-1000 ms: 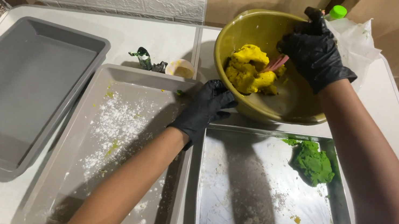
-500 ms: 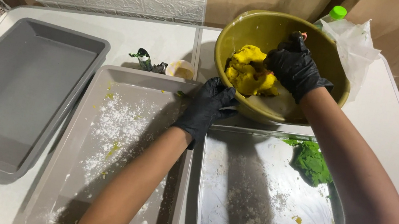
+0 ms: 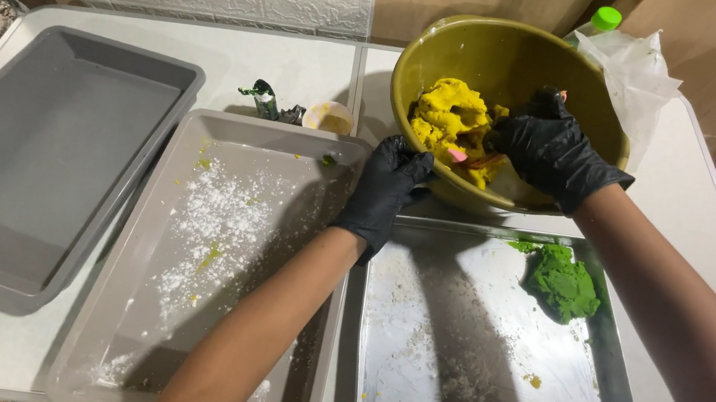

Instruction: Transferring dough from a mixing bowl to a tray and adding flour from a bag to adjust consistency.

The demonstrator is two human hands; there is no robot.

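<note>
Right hand (image 3: pixel 551 150) in yellow dough (image 3: pixel 451 119)

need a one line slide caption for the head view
Black-gloved right hand works yellow dough in an olive bowl; left hand steadies the bowl's rim.

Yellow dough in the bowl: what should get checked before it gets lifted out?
1. Left hand steadies the bowl at its rim: ok.
2. Right hand is on the yellow dough: ok.
3. Both hands gloved: ok.
4. Steel tray has bare room beside the green dough: ok.
5. Floured tray sits next to the bowl: ok.
6. Dough free of the bowl's bottom: cannot tell.
</note>
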